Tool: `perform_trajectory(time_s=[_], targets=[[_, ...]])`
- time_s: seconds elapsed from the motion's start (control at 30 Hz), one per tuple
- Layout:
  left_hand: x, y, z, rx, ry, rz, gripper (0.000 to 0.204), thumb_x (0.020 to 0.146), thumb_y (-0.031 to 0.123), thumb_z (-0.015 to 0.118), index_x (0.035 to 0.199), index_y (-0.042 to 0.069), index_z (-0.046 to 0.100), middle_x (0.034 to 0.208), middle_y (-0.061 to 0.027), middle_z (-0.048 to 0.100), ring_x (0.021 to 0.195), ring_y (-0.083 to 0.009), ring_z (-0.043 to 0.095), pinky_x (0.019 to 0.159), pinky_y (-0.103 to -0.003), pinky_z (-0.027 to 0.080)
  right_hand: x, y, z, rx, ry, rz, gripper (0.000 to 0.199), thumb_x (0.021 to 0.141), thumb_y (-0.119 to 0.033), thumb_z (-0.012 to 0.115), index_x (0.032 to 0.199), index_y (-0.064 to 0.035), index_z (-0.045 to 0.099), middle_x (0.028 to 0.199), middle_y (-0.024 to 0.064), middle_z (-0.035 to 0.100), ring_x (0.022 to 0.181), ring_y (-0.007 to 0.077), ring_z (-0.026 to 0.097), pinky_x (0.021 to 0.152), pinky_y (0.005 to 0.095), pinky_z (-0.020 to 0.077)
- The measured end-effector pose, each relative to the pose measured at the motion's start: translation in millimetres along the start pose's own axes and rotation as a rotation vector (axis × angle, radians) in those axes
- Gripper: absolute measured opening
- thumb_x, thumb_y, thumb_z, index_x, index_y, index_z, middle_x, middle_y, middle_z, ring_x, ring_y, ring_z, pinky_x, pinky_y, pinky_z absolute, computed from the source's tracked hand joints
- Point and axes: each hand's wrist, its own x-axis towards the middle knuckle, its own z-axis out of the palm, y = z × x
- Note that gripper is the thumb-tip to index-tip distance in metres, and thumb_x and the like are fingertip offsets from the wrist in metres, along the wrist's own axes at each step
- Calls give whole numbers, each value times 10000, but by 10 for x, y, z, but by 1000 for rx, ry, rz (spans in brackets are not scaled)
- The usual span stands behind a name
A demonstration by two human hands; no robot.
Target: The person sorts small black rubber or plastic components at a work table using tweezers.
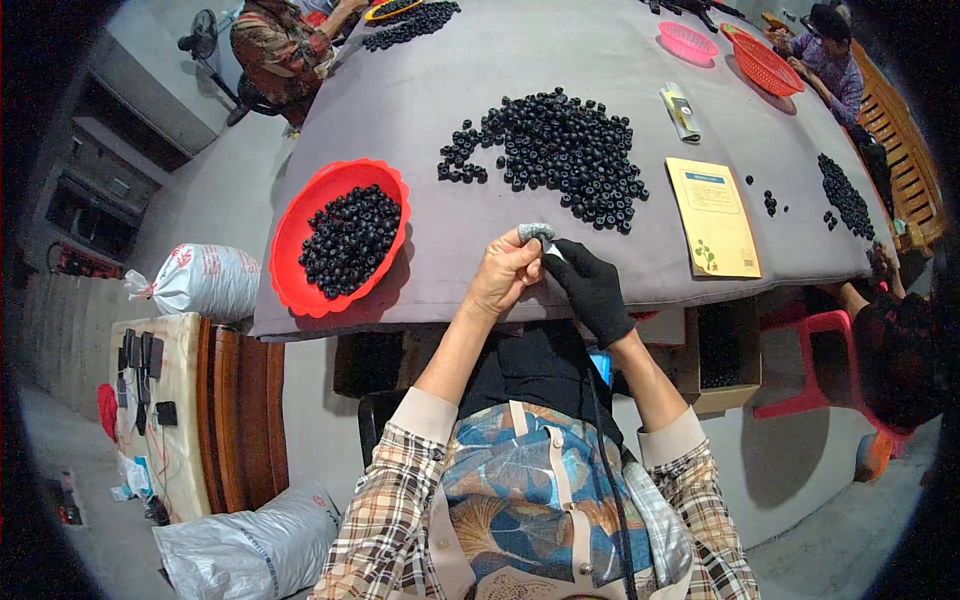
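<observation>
My left hand (503,272) is bare and closed, with a grey cloth-like wrap (537,232) around its fingertips. My right hand (592,290) wears a black glove; its fingers pinch together at that wrap, touching the left fingertips. A small whitish bit shows between the hands, too small to name. Just beyond them on the grey-covered table (400,290) spreads a loose pile of small round black beads (570,150), some showing pale rings. Left of my hands, a red scalloped bowl (283,262) holds more of the same beads.
A yellow booklet (712,225) and a folded packet (680,112) lie to the right. Farther off are a pink basket (688,43), a red basket (765,65) and other bead piles. Two people sit at the far sides. A pink stool (815,340) stands at right, white sacks (215,282) at left.
</observation>
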Motion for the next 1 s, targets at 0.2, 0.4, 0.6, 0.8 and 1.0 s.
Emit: perform_trajectory(time_s=[0.2,0.4,0.6,0.8,1.0], targets=[[-1,-3,14,5,-3,0,129,842,84,571,958,32,594,621,18,549,477,-39,479,436,-147,383,-4,1,-7,77,28,11,352,751,-13,565,1097,-75,561,1069,119,576,879,256,607,702,311,510],[-5,17,32,-7,3,-7,130,841,74,566,960,26,591,673,10,560,493,-38,479,441,-152,388,23,-6,-42,-123,6,-126,352,778,-22,554,1123,-88,548,1071,115,575,868,250,607,702,300,508],[-11,20,8,-24,-6,-16,118,844,66,560,947,16,588,679,9,554,505,-38,484,448,-152,399,34,-22,-30,-18,-49,43,338,796,-29,534,1129,-84,546,1075,117,574,874,249,607,704,305,508],[-21,14,49,-9,1,-15,106,858,75,543,934,16,588,645,16,541,488,-33,466,447,-151,395,8,44,-44,-152,-53,-69,326,803,-35,524,1125,-81,549,1094,106,575,884,244,609,720,308,505],[-25,9,23,14,11,-4,112,868,89,530,935,23,593,606,31,513,473,-26,434,428,-163,351,39,-30,-41,-186,-38,-92,304,814,-43,523,1111,-93,561,1092,103,582,895,234,608,732,296,503]])
